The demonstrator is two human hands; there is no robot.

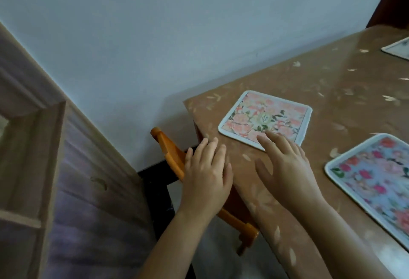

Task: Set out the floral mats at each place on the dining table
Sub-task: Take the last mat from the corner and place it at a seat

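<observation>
Square peach floral mat, glossy tablecloth

A pink flower mat is lying by the table corner. The right hand is holding straight fingers over its near edge. The left hand is spreading flat above an orange chair. A blue flower mat is lying to the right.

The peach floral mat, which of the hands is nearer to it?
Right. The right hand has fingertips at the near edge of the peach floral mat; the left hand rests left of it, at the table edge.
</observation>
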